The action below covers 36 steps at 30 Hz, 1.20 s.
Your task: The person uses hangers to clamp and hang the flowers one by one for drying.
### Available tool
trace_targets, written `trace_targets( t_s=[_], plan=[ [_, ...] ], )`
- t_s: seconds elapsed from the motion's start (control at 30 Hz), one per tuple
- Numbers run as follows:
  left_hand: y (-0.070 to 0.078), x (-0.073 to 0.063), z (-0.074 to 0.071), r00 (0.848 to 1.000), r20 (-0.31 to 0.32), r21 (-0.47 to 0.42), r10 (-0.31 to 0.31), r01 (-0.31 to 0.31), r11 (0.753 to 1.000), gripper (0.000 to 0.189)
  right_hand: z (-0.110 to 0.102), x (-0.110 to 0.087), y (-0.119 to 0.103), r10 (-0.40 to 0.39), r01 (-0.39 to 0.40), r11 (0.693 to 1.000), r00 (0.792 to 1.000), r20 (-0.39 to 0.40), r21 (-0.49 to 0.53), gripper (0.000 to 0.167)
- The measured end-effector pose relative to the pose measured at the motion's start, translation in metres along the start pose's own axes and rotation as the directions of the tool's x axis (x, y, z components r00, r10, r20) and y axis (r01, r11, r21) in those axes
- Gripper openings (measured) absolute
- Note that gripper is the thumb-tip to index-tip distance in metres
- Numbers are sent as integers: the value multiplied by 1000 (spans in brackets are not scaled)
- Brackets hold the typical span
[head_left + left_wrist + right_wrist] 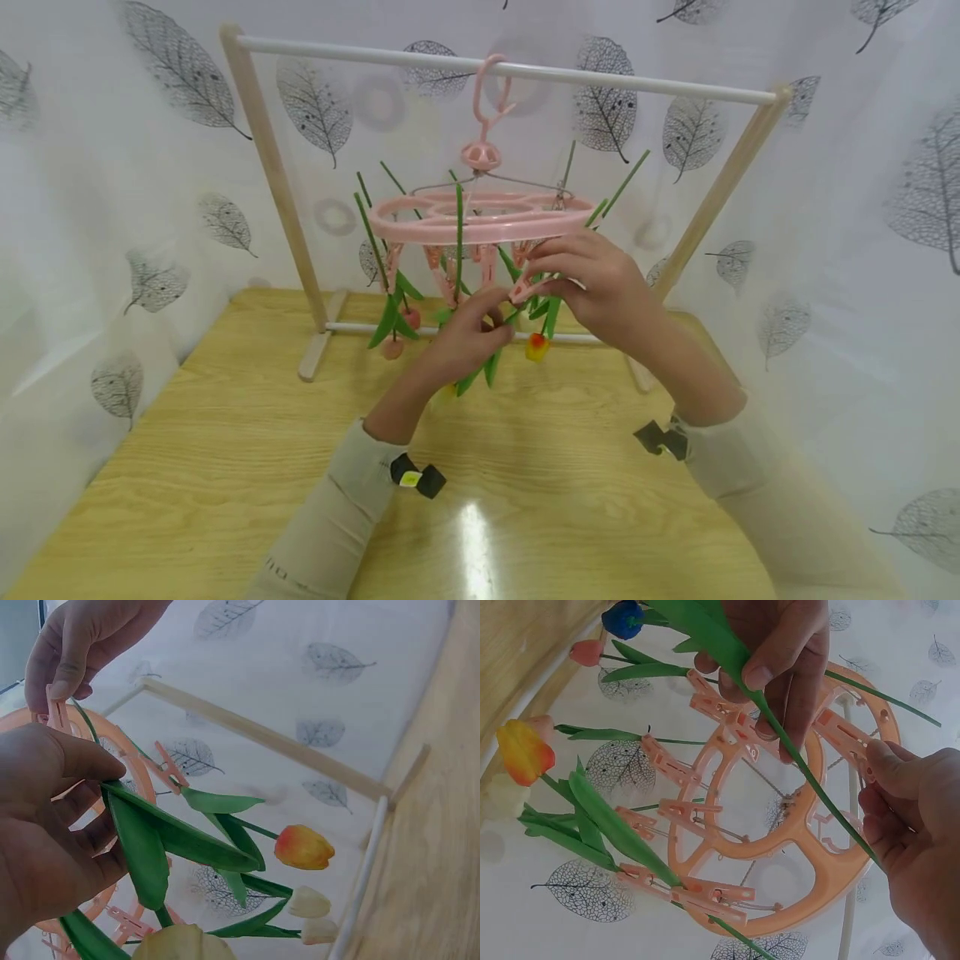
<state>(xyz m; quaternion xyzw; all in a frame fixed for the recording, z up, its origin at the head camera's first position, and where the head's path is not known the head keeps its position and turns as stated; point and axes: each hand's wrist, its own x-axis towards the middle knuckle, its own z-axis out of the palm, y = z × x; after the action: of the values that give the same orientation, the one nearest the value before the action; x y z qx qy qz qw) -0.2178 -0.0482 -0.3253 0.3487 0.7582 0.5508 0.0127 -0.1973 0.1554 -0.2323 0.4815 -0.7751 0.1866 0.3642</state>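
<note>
My left hand (467,340) pinches an artificial tulip just above its green leaves (142,832). A pale yellow bloom (184,943) hangs below these leaves, and the bare stem (817,791) slants up past the right hand in the right wrist view. My right hand (600,283) grips a pink clothespin (844,739) between thumb and fingers, close beside the stem. That clothespin belongs to a round pink drying hanger (487,231). Other tulips hang head down from its clips, among them a yellow-orange one (537,347) and a blue one (622,619).
The hanger hooks over a white rod (360,55) of a stand with wooden legs (273,179). A lower white rod (352,328) crosses behind the flowers. The stand rests on a wood-grain table (225,450). A leaf-print curtain (150,192) surrounds it.
</note>
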Motion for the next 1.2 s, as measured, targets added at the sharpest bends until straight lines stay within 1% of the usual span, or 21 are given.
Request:
trace_targets(
  t_s=[0.13, 0.33, 0.4, 0.57, 0.63, 0.83, 1.2],
  plan=[
    [2, 2, -1, 1000, -6, -11, -16, 16, 1000, 51, -1, 2, 1, 17, -18, 1000, 1000, 3, 11, 22],
    [5, 2, 0, 999, -27, -35, -21, 20, 999, 52, -3, 2, 0, 21, -20, 999, 999, 24, -34, 17],
    [6, 2, 0, 999, -34, -47, -8, 6, 999, 51, -3, 3, 0, 12, -10, 999, 1000, 23, -49, 15],
    [9, 2, 1, 998, -61, -60, 35, -39, 997, 47, -1, 4, 0, -31, 31, 998, 999, 18, -50, 11],
    [10, 2, 1, 997, -67, -64, 40, -44, 997, 46, 0, 4, 0, -47, 48, 997, 999, 20, -59, 10],
    [13, 1, 1, 997, -79, -96, 14, -22, 995, 49, 2, 6, 1, -83, 85, 992, 996, 19, -94, 7],
    [13, 0, -1, 995, -96, -127, -26, 13, 992, 50, 4, 10, 1, -146, 148, 986, 989, 37, -80, 7]
  ],
)
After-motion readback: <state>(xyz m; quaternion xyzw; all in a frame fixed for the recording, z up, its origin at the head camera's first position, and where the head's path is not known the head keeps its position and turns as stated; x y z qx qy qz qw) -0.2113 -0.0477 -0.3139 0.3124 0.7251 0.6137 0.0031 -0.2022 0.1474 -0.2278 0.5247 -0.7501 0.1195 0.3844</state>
